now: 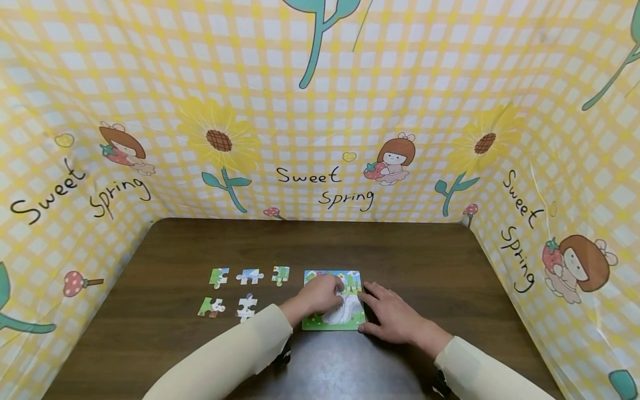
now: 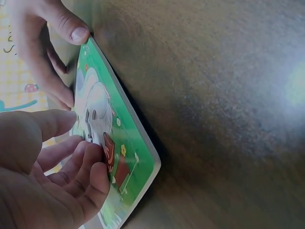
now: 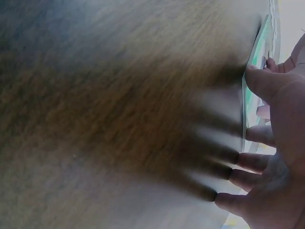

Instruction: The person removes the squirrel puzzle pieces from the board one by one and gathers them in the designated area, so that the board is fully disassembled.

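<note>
Table (image 1: pixel 390 244) carries the puzzle board (image 1: pixel 330 328), picture side up. Board looks near square from the head, so no clear long axis. Left hand (image 1: pixel 320 294) is over the board: fingers bent, tips down at its surface, thumb standing off from them. Can't tell if there's a piece in the fingers. Right hand (image 1: pixel 392 314) is spread and relaxed, thumb at the board's near right corner, fingers along its right edge, no hold on anything that I can see. Relation I'd plan around: every loose piece lies off the board's left side, so left hand is the nearer one; right hand is across the board from them.

Counts, big to small: 1 printed cloth (image 1: pixel 320 122) behind and either side of the board, 1 table, 1 board, 2 sleeves (image 1: pixel 235 353), 2 hands, 5 loose pieces: 3 in the far row (image 1: pixel 251 276), level with the board's far part; 2 in the near row (image 1: pixel 210 307), level with its middle.
</note>
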The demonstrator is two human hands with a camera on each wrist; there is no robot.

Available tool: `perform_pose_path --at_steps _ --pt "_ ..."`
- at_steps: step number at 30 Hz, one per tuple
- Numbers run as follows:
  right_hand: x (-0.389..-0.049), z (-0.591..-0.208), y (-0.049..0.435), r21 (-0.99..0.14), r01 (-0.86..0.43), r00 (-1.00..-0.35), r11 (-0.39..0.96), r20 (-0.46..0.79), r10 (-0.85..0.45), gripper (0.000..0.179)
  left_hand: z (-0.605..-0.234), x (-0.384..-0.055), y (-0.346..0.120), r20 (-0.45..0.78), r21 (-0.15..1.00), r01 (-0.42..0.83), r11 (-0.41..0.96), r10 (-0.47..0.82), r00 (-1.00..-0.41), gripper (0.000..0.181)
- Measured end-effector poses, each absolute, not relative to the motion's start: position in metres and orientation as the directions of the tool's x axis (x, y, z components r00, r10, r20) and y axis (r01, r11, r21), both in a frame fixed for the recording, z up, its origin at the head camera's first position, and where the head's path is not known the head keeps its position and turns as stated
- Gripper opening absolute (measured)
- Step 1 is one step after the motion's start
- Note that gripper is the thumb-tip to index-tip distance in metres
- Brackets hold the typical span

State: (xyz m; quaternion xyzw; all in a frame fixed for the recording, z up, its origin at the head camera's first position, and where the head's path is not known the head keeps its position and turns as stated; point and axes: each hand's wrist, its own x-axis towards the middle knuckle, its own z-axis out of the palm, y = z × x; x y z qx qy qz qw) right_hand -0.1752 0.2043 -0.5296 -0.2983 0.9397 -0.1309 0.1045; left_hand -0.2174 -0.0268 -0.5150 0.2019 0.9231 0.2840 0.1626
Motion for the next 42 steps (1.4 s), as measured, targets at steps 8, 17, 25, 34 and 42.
perform_pose_path --at_steps 8,17,25,34,42 --pt "-0.1754 -0.5314 0.2022 -0.302 -0.522 -0.809 0.797 -0.119 -0.575 0.077 -0.5168 -0.2157 -0.0248 -0.142 0.599 0.271 0.753 0.434 -0.89 0.02" --pt "-0.1777 -0.5304 0.2037 -0.353 -0.489 -0.828 0.798 -0.101 -0.552 0.077 -0.5229 -0.2194 -0.0236 -0.117 0.616 0.248 0.748 0.398 -0.91 0.013" --pt "-0.1805 -0.5365 0.2026 -0.34 -0.477 -0.857 0.81 -0.025 -0.515 0.068 -0.5213 -0.2203 -0.0225 -0.114 0.613 0.245 0.751 0.391 -0.913 0.013" --pt "-0.1794 -0.5377 0.199 -0.379 -0.417 -0.89 0.826 -0.015 -0.456 0.07 -0.521 -0.2216 -0.0231 -0.111 0.687 0.214 0.694 0.392 -0.913 0.01" --pt "-0.1782 -0.5362 0.1968 -0.39 -0.391 -0.902 0.834 -0.019 -0.432 0.069 -0.5184 -0.2199 -0.0248 -0.151 0.832 0.106 0.545 0.407 -0.901 0.011"
